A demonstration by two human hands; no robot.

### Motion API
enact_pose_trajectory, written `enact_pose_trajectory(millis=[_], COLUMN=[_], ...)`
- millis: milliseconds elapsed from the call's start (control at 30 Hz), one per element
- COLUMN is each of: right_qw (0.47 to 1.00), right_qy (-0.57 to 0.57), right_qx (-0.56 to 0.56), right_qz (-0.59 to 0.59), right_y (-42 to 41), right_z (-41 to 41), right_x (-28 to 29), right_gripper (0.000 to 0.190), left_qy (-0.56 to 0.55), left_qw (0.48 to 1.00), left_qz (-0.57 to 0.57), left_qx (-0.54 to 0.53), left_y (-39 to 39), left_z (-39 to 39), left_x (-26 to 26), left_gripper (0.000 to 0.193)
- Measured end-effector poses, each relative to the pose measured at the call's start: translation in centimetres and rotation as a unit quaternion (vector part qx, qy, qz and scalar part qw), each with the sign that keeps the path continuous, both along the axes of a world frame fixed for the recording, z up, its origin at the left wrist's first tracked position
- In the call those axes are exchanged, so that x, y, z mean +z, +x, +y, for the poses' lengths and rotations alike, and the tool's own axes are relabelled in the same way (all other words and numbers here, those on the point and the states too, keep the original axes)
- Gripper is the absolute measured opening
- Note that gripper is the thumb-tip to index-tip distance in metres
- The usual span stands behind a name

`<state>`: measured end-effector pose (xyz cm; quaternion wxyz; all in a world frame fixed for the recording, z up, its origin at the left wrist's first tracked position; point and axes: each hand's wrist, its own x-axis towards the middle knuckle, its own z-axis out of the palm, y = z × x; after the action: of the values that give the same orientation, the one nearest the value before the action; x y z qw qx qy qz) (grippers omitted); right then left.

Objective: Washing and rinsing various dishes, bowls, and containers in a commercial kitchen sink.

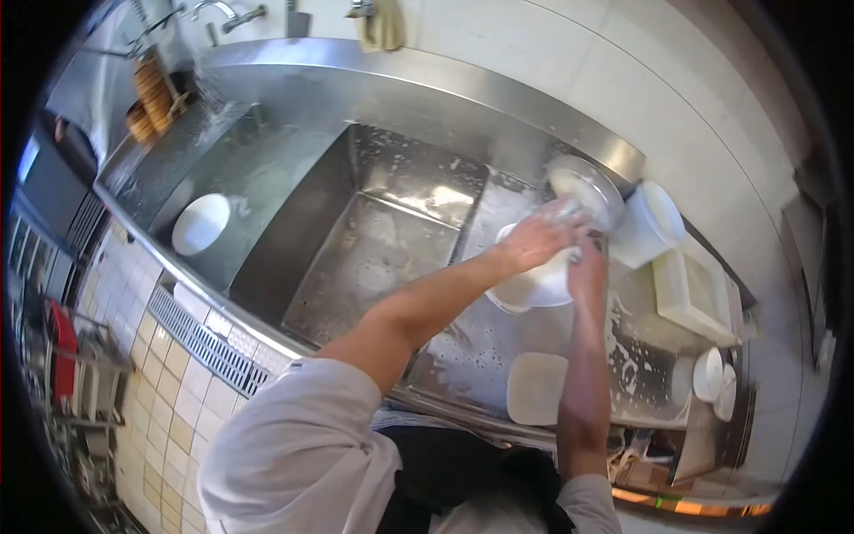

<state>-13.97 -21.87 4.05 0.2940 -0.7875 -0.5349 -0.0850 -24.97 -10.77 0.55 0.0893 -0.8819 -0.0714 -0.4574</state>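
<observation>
My left hand [544, 233] reaches over a white plastic tub [544, 284], its fingers blurred and covered in whitish suds. Close beside it, my right hand [587, 263] is at the tub's right side. Whether either hand grips the tub, or a scrubbing pad lost in the blur, cannot be made out. The tub tilts on the foamy steel surface [467, 347]. Just beyond my fingers, a round, shiny basin or lid [587, 187] leans near the steel backsplash. A pale square lid [537, 388] lies flat to the left of my right forearm.
An open steel sink basin [373, 267] lies left of the tub. Further left, a water-filled basin [267, 173] holds a white bowl [201, 223] under a running faucet [217, 10]. A translucent bucket [644, 223], a rectangular bin [690, 294] and small white bowls [708, 374] stand right.
</observation>
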Motion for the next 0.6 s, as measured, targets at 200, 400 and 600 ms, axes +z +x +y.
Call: enact_pose_trajectory(millis=[200, 400, 600], right_qw=[0.947, 0.872, 0.853], right_qy=[0.307, 0.439, 0.346], right_qx=[0.062, 0.034, 0.121], right_qz=[0.066, 0.213, 0.371], right_y=[-6.1, -7.3, -9.4], right_z=[-0.1, 3.8, 3.6], right_x=[7.6, 2.6, 6.7], right_gripper=[0.039, 0.045, 0.031], left_qy=[-0.613, -0.739, -0.714], left_qw=[0.731, 0.531, 0.588], left_qz=[-0.277, -0.355, -0.322], left_qx=[-0.115, -0.213, -0.201], left_y=[-5.2, -4.8, -11.9], left_z=[1.1, -3.5, -0.1], left_x=[4.8, 2.7, 7.0], left_gripper=[0.042, 0.036, 0.040])
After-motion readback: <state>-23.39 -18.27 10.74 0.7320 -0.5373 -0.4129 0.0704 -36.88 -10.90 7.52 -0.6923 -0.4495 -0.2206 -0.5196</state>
